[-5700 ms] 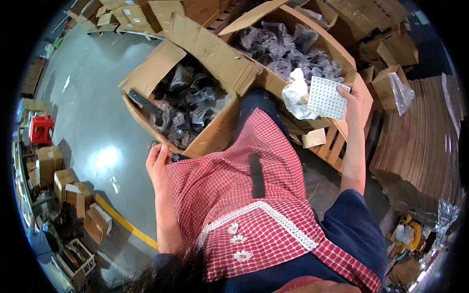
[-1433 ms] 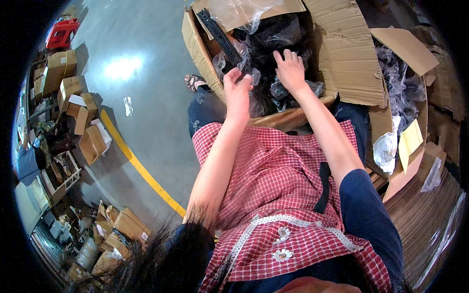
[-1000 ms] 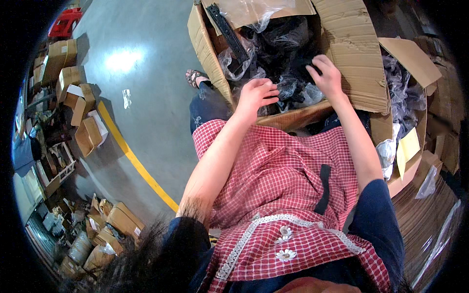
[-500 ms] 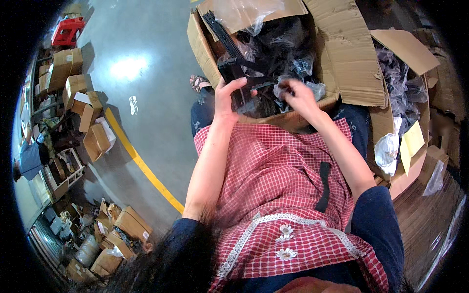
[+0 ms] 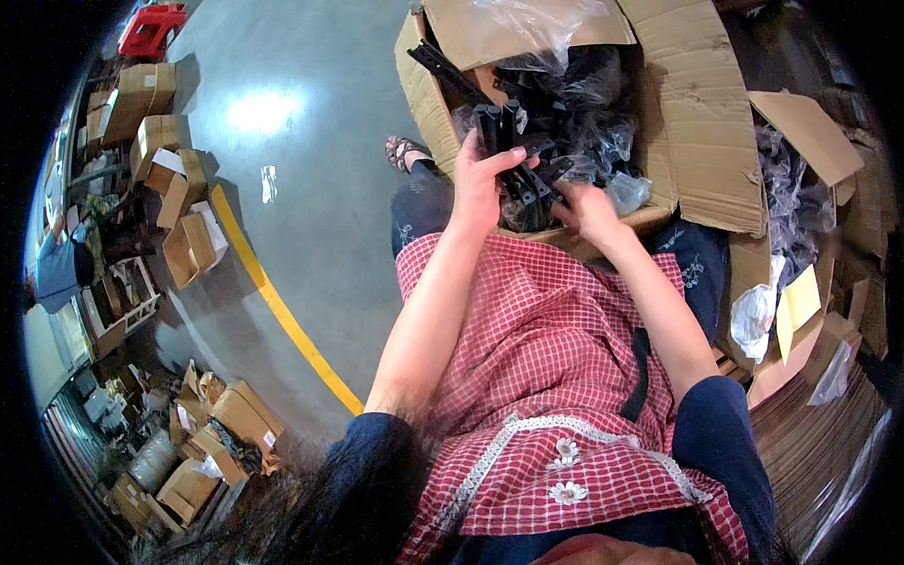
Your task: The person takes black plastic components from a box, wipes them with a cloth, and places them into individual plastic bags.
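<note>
A seated worker's left hand curled tight round a bundle of black plastic parts, held just above an open cardboard box w/ bagged parts; right hand pinched the bundle's lower end.

Indoor light, moderately bright, from overhead. Strong white glare patch on grey concrete floor. Black vignette all round circular fisheye frame; yellow floor line & cardboard box edges bow toward rim. Centre fairly sharp; dark hair at bottom blurred, too close. Bagged black parts in box murky, plastic shows small highlights. Rim clutter dim, low detail.
</note>
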`<state>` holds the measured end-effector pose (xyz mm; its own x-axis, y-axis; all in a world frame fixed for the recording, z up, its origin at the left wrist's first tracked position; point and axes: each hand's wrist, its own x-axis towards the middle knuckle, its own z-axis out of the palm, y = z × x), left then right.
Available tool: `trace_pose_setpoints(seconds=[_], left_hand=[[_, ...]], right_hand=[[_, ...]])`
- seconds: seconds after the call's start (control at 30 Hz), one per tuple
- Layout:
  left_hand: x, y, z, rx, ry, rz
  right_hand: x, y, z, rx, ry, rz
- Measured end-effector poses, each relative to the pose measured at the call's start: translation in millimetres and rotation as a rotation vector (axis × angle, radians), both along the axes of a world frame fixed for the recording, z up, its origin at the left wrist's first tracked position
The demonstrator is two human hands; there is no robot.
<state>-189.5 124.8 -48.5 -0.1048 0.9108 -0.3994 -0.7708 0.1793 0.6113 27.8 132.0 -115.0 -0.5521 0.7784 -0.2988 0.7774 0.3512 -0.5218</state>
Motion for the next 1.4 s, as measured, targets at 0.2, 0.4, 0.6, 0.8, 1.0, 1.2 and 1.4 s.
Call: trace_pose_setpoints(seconds=[0.2,0.4,0.6,0.8,1.0,1.2,1.4], left_hand=[[-16,-8,-6,-0.090,0.032,-0.002],[2,-5,4,-0.129,-0.132,-0.076],[8,-9,11,-0.032,-0.313,-0.223],[6,-10,16,-0.058,-0.238,-0.228],[5,-8,15,-0.007,-0.282,-0.166],[-33,4,-3,-0.046,-0.195,0.207],[-52,3,-25,-0.084,-0.402,0.315]], right_hand=[[22,31,127,-0.271,0.259,-0.582],[1,-1,176,0.176,0.500,-0.350],[-24,-28,159,0.142,0.454,-0.235],[-24,-33,163,0.179,0.434,-0.210],[-25,-31,168,0.280,0.476,-0.227],[7,4,139,0.413,0.169,-0.303],[-18,71,82,0.184,-0.123,-0.175]])
